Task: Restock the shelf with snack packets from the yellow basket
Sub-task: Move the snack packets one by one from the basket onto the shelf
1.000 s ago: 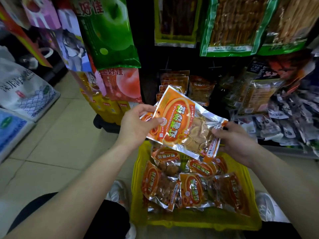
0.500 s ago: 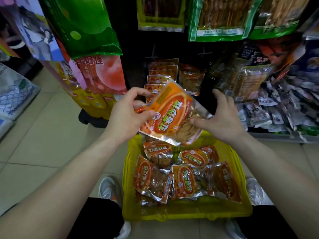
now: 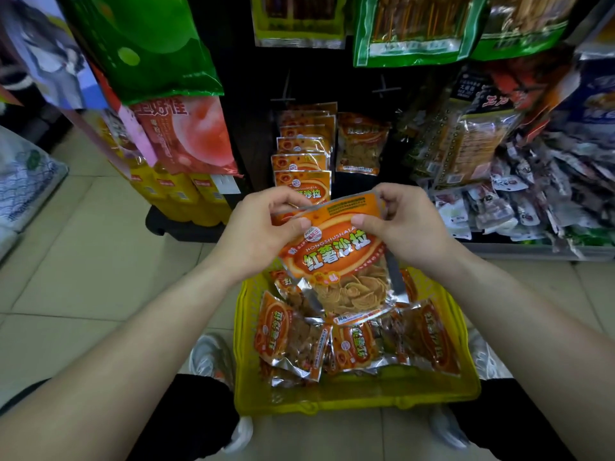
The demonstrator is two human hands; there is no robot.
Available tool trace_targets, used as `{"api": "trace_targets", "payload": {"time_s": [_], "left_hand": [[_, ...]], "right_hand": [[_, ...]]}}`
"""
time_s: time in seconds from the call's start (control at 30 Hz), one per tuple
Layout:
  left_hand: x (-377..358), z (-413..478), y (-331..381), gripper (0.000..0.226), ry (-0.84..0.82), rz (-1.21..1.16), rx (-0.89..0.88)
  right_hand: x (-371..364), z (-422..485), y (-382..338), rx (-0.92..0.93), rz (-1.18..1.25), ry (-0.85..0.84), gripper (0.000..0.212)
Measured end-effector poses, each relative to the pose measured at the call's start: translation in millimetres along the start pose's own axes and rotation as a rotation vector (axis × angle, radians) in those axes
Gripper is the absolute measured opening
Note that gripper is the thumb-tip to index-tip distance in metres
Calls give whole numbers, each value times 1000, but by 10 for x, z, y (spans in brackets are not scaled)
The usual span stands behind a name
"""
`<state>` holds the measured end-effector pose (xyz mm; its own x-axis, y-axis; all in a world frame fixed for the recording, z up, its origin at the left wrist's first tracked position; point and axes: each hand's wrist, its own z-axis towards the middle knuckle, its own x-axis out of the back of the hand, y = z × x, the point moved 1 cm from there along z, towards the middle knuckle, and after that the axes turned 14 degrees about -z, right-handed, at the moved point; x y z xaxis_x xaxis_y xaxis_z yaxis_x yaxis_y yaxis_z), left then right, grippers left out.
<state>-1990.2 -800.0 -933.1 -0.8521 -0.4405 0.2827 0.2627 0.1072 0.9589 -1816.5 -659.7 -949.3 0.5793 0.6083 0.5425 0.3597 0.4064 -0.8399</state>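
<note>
Snack packets: one orange foil packet [image 3: 336, 257] is held upright above the yellow basket [image 3: 352, 399], at 12 o'clock from the basket's centre. Its lower part is clear film showing curled golden chips; its edges are crimped silver. Left hand [image 3: 256, 234] and right hand [image 3: 404, 227], two in all, each pinch a top corner between thumb and forefinger, the other fingers loosely curled; both are closed on the packet. Basket: rectangular, yellow lattice plastic, standing on the tiled floor [image 3: 83, 261]. At least four like packets [image 3: 289, 341] lie in it, overlapping, so an exact count cannot be made. Shelf: at 12 o'clock from the hands, a hanging row of matching packets [image 3: 304, 154] shows about five fronts, one behind another. Just beside it, at 3 o'clock, hangs one darker orange chip bag [image 3: 361, 143]. Two pale shoes [image 3: 209, 357] flank the basket.
</note>
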Motion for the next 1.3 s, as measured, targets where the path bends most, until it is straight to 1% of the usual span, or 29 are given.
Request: {"api": "trace_targets", "payload": {"time_s": [0.1, 0.2, 0.3, 0.5, 0.73, 0.93, 1.07, 1.13, 1.23, 1.3], "left_hand": [[37, 10, -8, 35, 1, -53, 12], [26, 19, -39, 24, 61, -85, 42], [-8, 24, -63, 11, 103, -43, 44], [-31, 23, -97, 8, 113, -16, 22], [-77, 14, -137, 13, 116, 3, 34], [-94, 37, -127, 13, 135, 72, 12], [-96, 68, -114, 12, 150, 58, -4], [-91, 81, -109, 12, 161, 44, -10], [-87, 98, -114, 13, 171, 35, -10], [-86, 111, -131, 12, 188, 38, -8]], "right_hand": [[66, 15, 33, -76, 120, 20, 14], [125, 37, 68, -126, 174, 19, 20], [120, 56, 103, -147, 157, 9, 29], [103, 75, 134, -142, 125, -10, 28], [88, 60, 158, -177, 141, 12, 19], [72, 46, 204, -186, 133, -17, 24], [63, 30, 263, -191, 185, -96, 23], [55, 26, 324, -210, 156, -114, 23], [48, 16, 391, -221, 94, -110, 13], [33, 13, 406, -211, 61, -99, 11]]}}
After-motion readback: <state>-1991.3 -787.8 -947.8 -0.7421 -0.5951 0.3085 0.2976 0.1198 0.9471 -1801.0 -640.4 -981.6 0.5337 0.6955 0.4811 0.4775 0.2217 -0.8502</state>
